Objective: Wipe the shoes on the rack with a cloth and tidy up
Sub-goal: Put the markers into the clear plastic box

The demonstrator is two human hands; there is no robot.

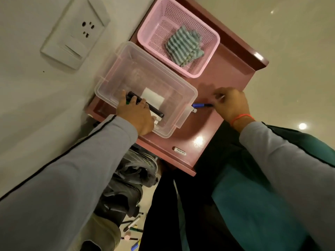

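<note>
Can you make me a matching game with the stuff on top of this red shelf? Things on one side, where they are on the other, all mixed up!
Things:
1. striped cloth
2. blue-capped marker
3. dark markers
4. white battery

Places:
A. lying alone on the red top, near its front edge
B. inside the pink basket
C. held by the left hand inside the clear box
D. on the red top beside the clear box, at the right hand

Pairs: 1-B, 2-D, 3-C, 4-A
</note>
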